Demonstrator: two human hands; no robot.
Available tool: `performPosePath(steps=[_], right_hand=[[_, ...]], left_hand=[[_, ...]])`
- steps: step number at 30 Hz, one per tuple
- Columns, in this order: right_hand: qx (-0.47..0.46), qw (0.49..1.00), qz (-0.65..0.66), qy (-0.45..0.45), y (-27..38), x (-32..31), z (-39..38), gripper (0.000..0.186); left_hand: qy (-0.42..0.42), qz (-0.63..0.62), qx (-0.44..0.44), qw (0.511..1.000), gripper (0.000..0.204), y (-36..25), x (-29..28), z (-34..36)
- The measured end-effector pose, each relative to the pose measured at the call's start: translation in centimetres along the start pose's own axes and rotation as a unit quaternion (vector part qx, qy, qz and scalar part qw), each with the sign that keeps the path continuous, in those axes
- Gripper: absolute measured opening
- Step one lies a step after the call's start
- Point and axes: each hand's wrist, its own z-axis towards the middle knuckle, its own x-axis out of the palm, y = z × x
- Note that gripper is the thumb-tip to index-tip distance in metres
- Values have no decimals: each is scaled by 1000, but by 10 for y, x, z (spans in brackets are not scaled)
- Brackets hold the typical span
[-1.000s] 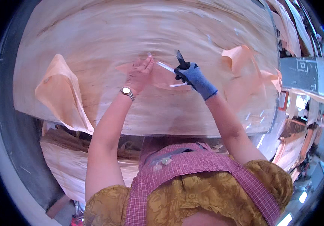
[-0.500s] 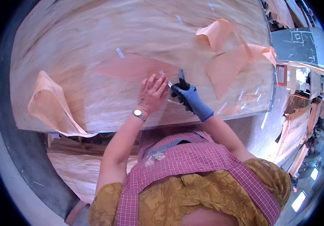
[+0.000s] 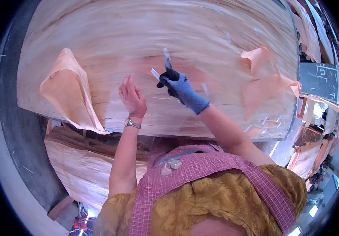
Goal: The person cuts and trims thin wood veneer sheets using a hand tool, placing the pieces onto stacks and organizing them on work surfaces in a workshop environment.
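Observation:
My bare left hand, a watch on its wrist, hovers over the pale wood veneer sheet with fingers stretched out and nothing in it. To its right, my gloved right hand is closed around a slim dark tool that looks like a knife. A white tape strip shows at the tool's far end. Another white tape strip sticks out by the gloved fingertips; whether they pinch it is unclear. Beneath and beyond this hand lies a reddish veneer patch.
A curled veneer piece overhangs the near edge at left. Torn veneer pieces lie at right, one curled up. Several loose tape strips stick near the right front corner. More veneer sheets are stacked below the table edge.
Both hands have moved left in the picture and apart from each other. My left hand has lifted off the patch. The whole view has shifted, with the right-hand pieces lower and farther right.

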Motion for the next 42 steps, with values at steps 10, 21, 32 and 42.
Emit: performPosePath(steps=[10,21,32,42], right_hand=[[-196,814,-535,-108,-40,28,47,29],[-115,915,-217,319,31,145,-59,36],[-345,879,-330,-24,-19,265,82,60],[-292,916,-91,258,-26,505,-20,37]], left_hand=[[103,62,226,967,44,44,20,-1],[119,-94,123,981,35,56,1,65],[-213,309,-275,885,64,250,-199,-8],[16,471,-242,848,43,553,-549,-213]])
